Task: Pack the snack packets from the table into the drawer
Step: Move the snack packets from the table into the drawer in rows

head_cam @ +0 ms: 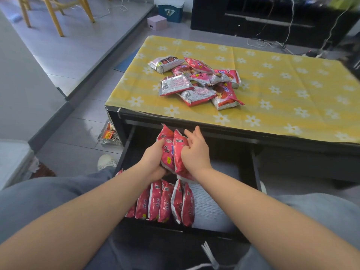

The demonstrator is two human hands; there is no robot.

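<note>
Two red snack packets [172, 151] stand on edge between my hands above the open drawer [214, 209]. My left hand [153, 160] grips the left packet from the side. My right hand [194, 151] presses against the right packet with its fingers partly spread. Below them a row of several red packets [165, 201] stands upright in the drawer's left part. A loose pile of several red and silver packets [196, 82] lies on the table [292, 90], which is covered by a yellow flowered cloth.
The drawer's right half shows bare grey lining. A glass dish with wrappers [109, 134] sits on the floor left of the table. My knees flank the drawer. A black TV stand [272, 18] and cables lie beyond the table.
</note>
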